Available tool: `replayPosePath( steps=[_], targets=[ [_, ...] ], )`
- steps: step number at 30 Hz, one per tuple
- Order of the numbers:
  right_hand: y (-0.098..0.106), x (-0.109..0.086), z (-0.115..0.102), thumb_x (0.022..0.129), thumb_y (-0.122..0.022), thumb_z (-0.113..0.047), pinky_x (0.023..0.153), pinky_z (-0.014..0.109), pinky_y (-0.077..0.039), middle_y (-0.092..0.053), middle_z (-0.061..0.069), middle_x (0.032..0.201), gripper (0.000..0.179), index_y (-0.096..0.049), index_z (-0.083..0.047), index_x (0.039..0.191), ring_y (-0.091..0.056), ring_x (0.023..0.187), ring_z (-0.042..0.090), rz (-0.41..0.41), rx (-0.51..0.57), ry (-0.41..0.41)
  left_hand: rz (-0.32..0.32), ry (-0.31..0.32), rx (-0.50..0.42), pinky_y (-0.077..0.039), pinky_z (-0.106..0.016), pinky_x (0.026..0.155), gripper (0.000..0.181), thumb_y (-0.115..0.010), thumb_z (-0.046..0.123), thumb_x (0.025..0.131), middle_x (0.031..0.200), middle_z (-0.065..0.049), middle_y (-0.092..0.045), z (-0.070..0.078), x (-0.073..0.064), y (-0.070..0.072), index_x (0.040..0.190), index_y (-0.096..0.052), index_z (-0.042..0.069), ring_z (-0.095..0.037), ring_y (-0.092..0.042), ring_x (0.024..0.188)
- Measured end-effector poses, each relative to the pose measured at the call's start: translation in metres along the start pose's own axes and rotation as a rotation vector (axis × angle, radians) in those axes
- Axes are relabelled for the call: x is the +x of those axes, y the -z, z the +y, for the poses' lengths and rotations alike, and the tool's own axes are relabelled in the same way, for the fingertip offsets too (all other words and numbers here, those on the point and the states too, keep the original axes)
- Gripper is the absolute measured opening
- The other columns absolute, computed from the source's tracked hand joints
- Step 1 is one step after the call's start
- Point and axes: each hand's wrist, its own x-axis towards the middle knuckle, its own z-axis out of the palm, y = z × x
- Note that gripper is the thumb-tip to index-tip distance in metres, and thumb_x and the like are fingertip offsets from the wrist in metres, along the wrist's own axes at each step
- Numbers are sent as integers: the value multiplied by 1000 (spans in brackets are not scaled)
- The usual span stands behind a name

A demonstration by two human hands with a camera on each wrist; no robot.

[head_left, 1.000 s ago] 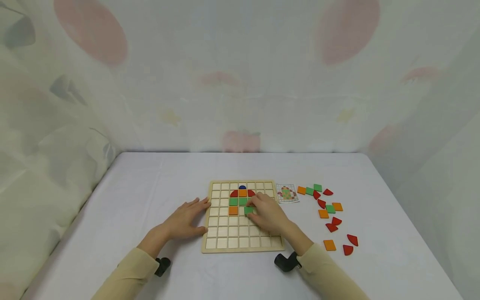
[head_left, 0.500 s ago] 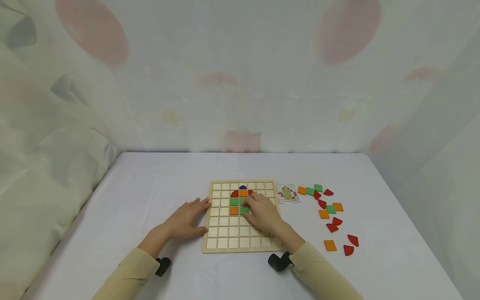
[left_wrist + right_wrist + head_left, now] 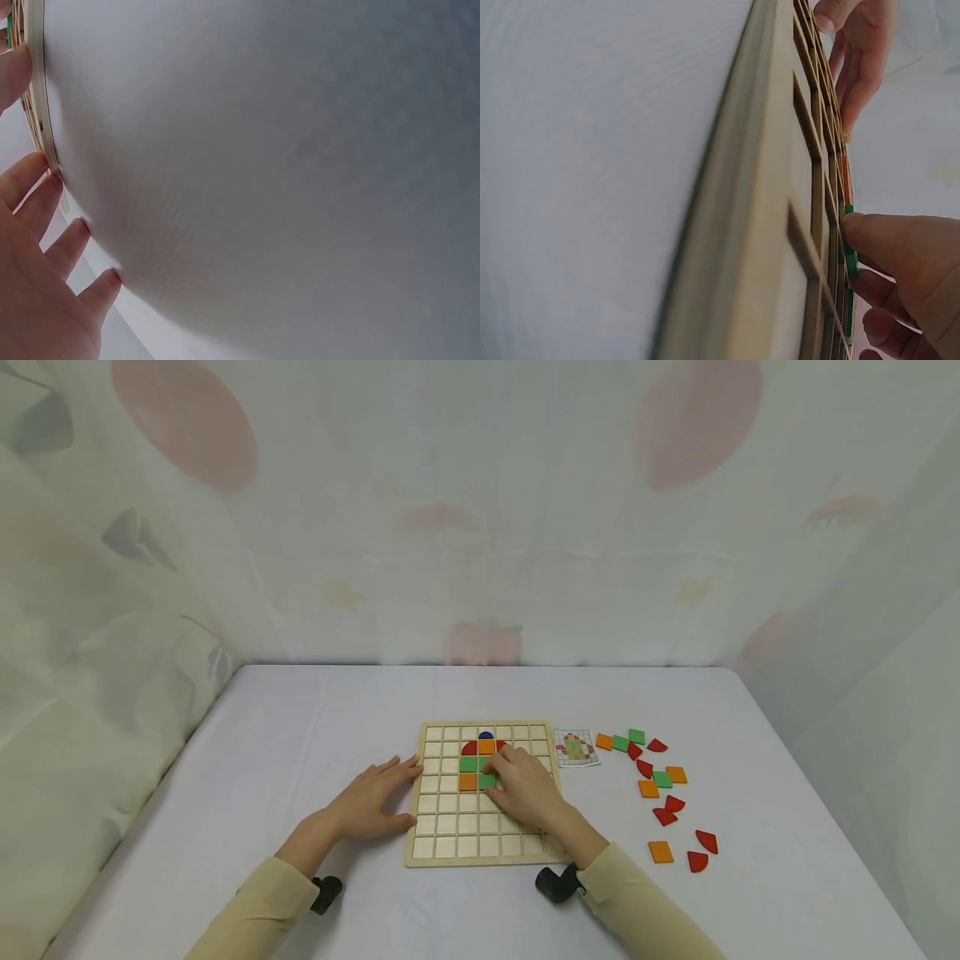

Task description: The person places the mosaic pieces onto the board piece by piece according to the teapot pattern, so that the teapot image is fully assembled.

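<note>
A wooden grid board lies on the white table. Spread and fairly straight, the fingers of my left hand touch its left edge; the left wrist view shows fingertips against the rim. Over the middle of the grid, my right hand pinches a green square tile between thumb and finger, low at a cell beside an orange tile. The right wrist view shows the same green tile edge-on. A blue piece, red pieces and another green tile sit above. My fingers partly cover that area.
A printed pattern card lies by the board's upper right corner. Several loose pieces are scattered to the right, among them an orange tile, a green tile and a red quarter-circle. Fabric curtains surround the table.
My right hand has shifted slightly left with the green tile, bringing it beside the orange one, and has stayed nearly still over the last half second. The left hand has kept its place.
</note>
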Motion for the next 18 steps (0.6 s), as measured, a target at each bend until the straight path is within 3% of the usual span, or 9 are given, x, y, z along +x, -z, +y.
replayPosePath(
  steps=[7,14,18],
  targets=[
    [4,-2,-2,80,-71,-28,66,25,-42,-56,-4,92,21,-65,-16,96,-49,78,13,4,3,-8,2,-4,0,-22,-60,105,72,-70,36,78,149,-5,-32,-1,0,-1,138,-42,10,-36,-27,136],
    [15,-10,2,83,-67,-25,77,29,-47,-58,-5,96,19,-65,-18,101,-52,88,13,29,16,-54,14,-15,5,-23,-61,104,70,-70,34,78,148,-8,-34,0,0,0,137,-42,8,-38,-29,134],
    [26,-18,7,82,-67,-23,75,27,-48,-59,-7,95,18,-65,-17,99,-53,87,11,44,36,-52,5,-4,3,-22,-60,105,71,-70,34,78,148,-7,-33,0,0,0,138,-42,9,-37,-28,135]
  ],
)
